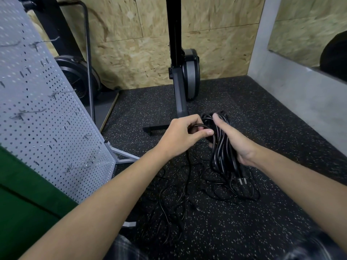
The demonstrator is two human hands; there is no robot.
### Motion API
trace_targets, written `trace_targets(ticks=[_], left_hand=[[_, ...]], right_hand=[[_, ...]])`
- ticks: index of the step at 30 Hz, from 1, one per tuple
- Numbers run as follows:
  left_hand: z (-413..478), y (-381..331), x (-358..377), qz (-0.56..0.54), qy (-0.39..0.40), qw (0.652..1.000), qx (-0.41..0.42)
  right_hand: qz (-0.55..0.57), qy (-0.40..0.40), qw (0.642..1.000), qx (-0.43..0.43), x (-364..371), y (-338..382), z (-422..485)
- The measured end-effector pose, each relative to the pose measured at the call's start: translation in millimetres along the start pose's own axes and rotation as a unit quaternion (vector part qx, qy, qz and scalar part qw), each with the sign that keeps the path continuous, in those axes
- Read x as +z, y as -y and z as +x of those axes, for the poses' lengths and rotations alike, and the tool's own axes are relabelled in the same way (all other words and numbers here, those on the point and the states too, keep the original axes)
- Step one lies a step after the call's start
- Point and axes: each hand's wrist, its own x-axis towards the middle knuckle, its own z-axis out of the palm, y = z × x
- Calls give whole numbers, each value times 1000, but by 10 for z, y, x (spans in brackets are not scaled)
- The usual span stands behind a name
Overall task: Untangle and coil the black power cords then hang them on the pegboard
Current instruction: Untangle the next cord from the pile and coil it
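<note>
A long bundle of coiled black power cord hangs in front of me over the floor. My right hand holds it from the right, fingers wrapped behind the loops and thumb up along them. My left hand pinches a strand of the same cord at the bundle's top. A plug dangles at the bundle's lower end. More black cords lie tangled on the floor below. The grey pegboard with metal hooks stands tilted at the left.
An upright black machine with a flywheel stands on the speckled rubber floor just beyond my hands. A fan-like black machine sits behind the pegboard. A green surface is at the lower left, a concrete ledge at the right.
</note>
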Motion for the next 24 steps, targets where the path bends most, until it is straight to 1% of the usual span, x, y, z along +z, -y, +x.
trace_targets(ticks=[3, 6, 7, 9, 11, 14, 16, 18, 21, 22, 24], left_hand=[[-12, -14, 18, 5, -46, 999, -9], [9, -54, 23, -1, -100, 995, -18], [13, -78, 39, -3, -104, 994, -18], [21, -133, 70, -5, -101, 995, -15], [33, -138, 71, -7, -109, 994, -7], [1, -59, 31, -9, -113, 993, -14], [-42, 85, 28, -12, -90, 995, -50], [-75, 246, 28, -22, -51, 994, -90], [-100, 373, 24, -44, 69, 989, -126], [-117, 383, 44, -63, 109, 982, -142], [-181, 466, 95, -40, 163, 972, -166]], right_hand=[[-1, 41, 999, -3, 29, 54, -57], [-63, 91, 993, 38, 45, 54, -77], [-74, 86, 992, 58, 80, 39, -71], [-86, 31, 994, 65, 137, -11, -26], [-69, -19, 997, 35, 192, -4, 5], [-20, -38, 999, 13, 185, 49, 6], [7, -52, 999, 8, 136, 65, -2], [27, -47, 999, 3, 101, 78, -13], [56, -30, 998, -5, 75, 110, -53], [77, -25, 997, -9, 53, 127, -67], [150, -7, 988, -20, -4, 173, -81]])
